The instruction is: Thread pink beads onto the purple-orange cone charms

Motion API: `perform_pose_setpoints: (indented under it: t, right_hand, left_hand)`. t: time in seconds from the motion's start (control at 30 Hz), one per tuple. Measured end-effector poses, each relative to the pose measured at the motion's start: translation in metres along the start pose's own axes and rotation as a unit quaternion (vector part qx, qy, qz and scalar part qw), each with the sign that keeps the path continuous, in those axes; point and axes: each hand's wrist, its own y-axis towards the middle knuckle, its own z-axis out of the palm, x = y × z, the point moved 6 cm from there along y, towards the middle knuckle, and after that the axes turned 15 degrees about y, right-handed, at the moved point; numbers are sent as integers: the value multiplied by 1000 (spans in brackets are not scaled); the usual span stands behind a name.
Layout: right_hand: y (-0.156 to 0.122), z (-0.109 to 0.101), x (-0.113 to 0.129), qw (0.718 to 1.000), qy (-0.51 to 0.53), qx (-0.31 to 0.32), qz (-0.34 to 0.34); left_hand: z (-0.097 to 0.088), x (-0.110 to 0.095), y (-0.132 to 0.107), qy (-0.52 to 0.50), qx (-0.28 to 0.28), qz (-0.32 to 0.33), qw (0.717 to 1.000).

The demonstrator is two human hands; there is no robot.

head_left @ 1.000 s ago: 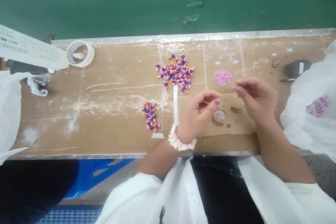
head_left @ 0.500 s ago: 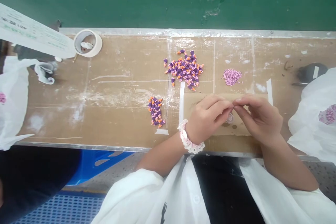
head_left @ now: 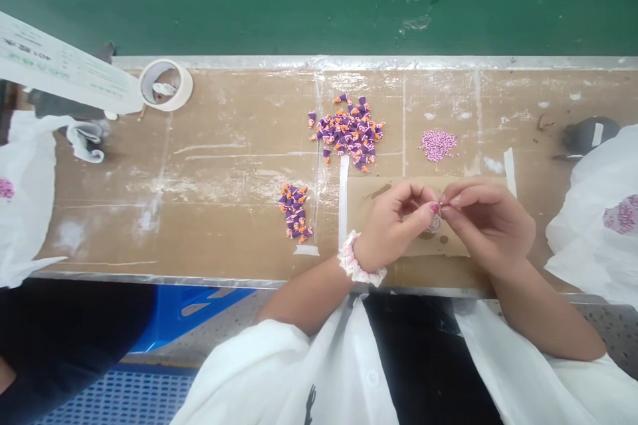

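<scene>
The person's two bare hands meet above a cardboard sheet (head_left: 359, 216) at the near side of the table (head_left: 224, 176), fingertips almost touching. The right hand (head_left: 445, 204) pinches a tiny piece (head_left: 442, 204) between thumb and forefinger, the grip very narrow; the piece is too small to make out clearly, though it looks pinkish. The left hand (head_left: 435, 204) has its thumb and forefinger brought close together at the same piece, and I cannot tell whether they grip it or only steady it. A fluffy hair tie (head_left: 356, 260) circles the left wrist. Just below the fingertips, partly hidden by them, a small clear dish (head_left: 433, 224) sits on the sheet, with dark damp spots near it. Strips of white tape run along the sheet's left and right edges. Beyond the hands lies a pile of pink beads (head_left: 438, 145); left of that, a larger heap of purple and orange figures (head_left: 351, 133) spreads over the table, and a smaller cluster (head_left: 295, 212) of the same kind lies nearer the person. Far left, a tape roll (head_left: 185, 89) stands beside a white printed box (head_left: 70, 70), while a white plastic bag (head_left: 581, 226) bulges at the right edge, near a dark object (head_left: 578, 136).
</scene>
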Motion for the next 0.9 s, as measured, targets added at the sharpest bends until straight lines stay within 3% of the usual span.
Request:
perform_pose_setpoints:
  t: [0.47, 0.9]
  right_hand:
    - [0, 1, 1, 1000, 15, -2, 9]
    - [2, -3, -5, 990, 83, -48, 99]
  left_hand:
    - [-2, -6, 0, 111, -29, 49, 992]
    - [-2, -13, 0, 136, -34, 99, 985]
